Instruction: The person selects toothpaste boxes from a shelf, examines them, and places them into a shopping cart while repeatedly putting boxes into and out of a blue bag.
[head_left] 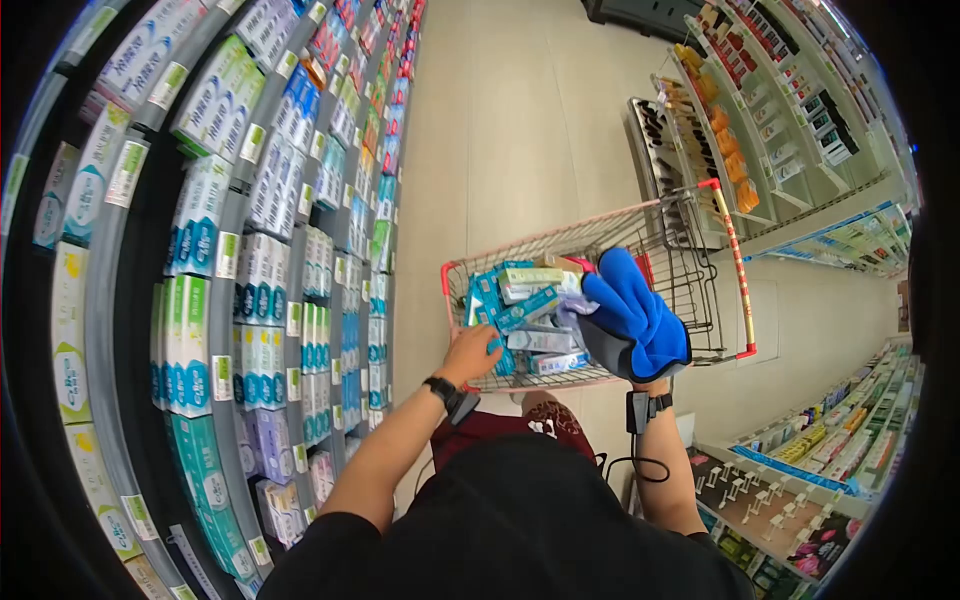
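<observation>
A wire shopping cart (600,222) with red corner pieces stands in front of me, with a pile of toothpaste boxes (530,307) at its left end. My left hand (472,354) reaches over the near left corner, its fingers curled at a teal toothpaste box (494,345). At the right of the pile is a blue fabric item (640,310) with dark grey edging, bulging in rounded lobes. It covers my right hand (652,386), so only the wrist end shows and the fingers are hidden. Pale purple material (574,305) lies between the boxes and the fabric.
Shelves of toothpaste boxes (190,340) with price tags run along my left. The tiled aisle floor (490,120) stretches ahead. To the right stand display shelves (800,120) with small goods and a lower rack (840,430). A cable (650,470) hangs by my right forearm.
</observation>
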